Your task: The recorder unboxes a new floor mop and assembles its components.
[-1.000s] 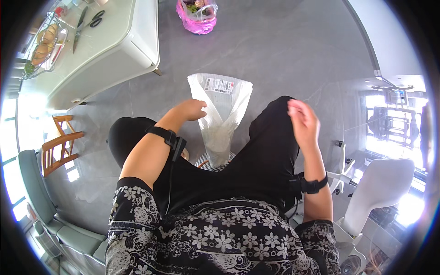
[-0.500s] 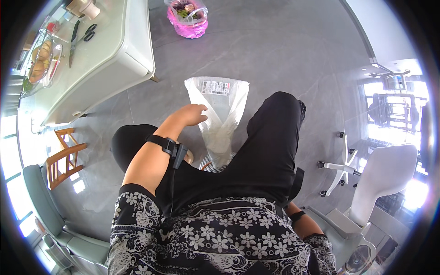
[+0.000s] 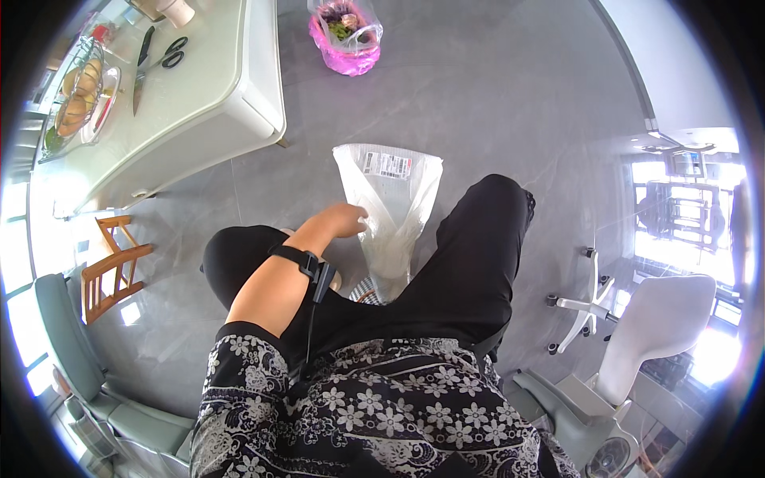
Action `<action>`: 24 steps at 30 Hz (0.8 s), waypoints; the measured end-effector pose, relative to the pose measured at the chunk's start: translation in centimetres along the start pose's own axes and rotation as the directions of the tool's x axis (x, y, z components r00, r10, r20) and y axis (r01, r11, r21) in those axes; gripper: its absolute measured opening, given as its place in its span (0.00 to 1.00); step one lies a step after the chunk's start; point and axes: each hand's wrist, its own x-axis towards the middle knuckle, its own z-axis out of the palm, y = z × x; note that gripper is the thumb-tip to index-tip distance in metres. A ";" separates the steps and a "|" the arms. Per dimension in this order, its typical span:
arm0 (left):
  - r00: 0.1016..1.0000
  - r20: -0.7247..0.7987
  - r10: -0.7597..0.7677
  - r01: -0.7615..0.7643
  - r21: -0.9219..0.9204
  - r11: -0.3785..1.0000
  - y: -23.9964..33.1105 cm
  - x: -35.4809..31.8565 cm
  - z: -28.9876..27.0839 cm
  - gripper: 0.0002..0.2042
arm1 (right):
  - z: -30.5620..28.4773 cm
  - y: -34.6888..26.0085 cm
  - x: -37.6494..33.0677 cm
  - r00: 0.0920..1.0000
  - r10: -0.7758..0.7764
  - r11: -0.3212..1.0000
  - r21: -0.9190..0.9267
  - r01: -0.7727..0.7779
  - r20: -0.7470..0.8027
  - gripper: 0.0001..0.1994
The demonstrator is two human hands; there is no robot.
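Observation:
A clear plastic bag [image 3: 390, 207] with a white label lies on the grey floor between my knees, its narrow end toward me. My left hand [image 3: 344, 218] reaches forward and rests on the bag's left edge, fingers curled onto the plastic. A black strap sits on that wrist. My right hand is out of sight. My legs in black trousers flank the bag.
A white table [image 3: 203, 103] stands at the upper left with a knife, scissors and a wire basket of food. A pink bag [image 3: 346, 36] of vegetables sits on the floor ahead. A small wooden chair [image 3: 111, 267] is at left, a white swivel chair [image 3: 637, 334] at right.
My right hand, raised over my right knee a second ago, has dropped out of view. My left hand stays on the clear bag.

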 end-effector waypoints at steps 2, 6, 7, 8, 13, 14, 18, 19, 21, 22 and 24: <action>1.000 0.024 -0.010 0.010 -0.012 1.000 -0.2 0.2 0.0 0.19 | -0.1 0.7 -0.1 1.000 0.015 1.000 0.013 -0.015 -0.012 0.16; 0.996 0.084 0.041 -0.035 -0.074 0.997 -0.1 0.8 0.6 0.18 | -0.1 1.5 0.6 1.000 0.021 0.999 0.039 -0.021 -0.013 0.16; 0.991 0.097 0.087 -0.078 -0.099 0.992 0.3 1.0 0.8 0.18 | -0.2 1.7 0.9 1.000 0.019 0.999 0.043 -0.018 -0.015 0.16; 0.991 0.100 0.084 -0.074 -0.101 0.992 0.5 1.6 1.3 0.18 | -0.5 1.8 1.4 1.000 0.014 0.999 0.044 -0.014 -0.012 0.16; 0.992 -0.009 0.130 -0.130 -0.070 0.989 2.6 4.7 5.3 0.23 | -1.5 2.3 3.9 0.999 -0.051 0.998 0.031 0.051 0.018 0.17; 0.999 -0.016 0.038 -0.037 0.042 0.998 4.0 4.9 5.8 0.24 | -1.8 2.4 4.5 0.997 -0.071 0.997 0.026 0.071 0.019 0.17; 0.995 -0.050 -0.082 0.091 0.215 0.972 7.1 4.5 6.3 0.26 | -3.1 2.3 8.0 0.931 -0.362 0.932 -0.019 0.363 0.054 0.17; 0.995 -0.065 -0.075 0.087 0.213 0.973 7.2 4.5 6.2 0.26 | -3.6 2.3 8.9 0.897 -0.437 0.897 -0.035 0.440 0.071 0.17; 0.987 -0.075 -0.143 0.156 0.212 0.965 6.3 3.6 5.9 0.27 | -4.1 -1.0 10.6 0.977 -0.179 0.963 -0.185 0.198 0.113 0.21; 0.985 -0.097 -0.145 0.163 0.210 0.964 5.9 3.3 6.0 0.27 | -4.4 -1.5 11.1 0.975 -0.195 0.957 -0.198 0.213 0.106 0.21; 0.980 -0.180 -0.081 0.137 0.322 0.937 4.6 2.5 7.2 0.21 | -5.3 -3.3 12.8 0.814 -0.577 0.745 -0.453 0.490 -0.067 0.17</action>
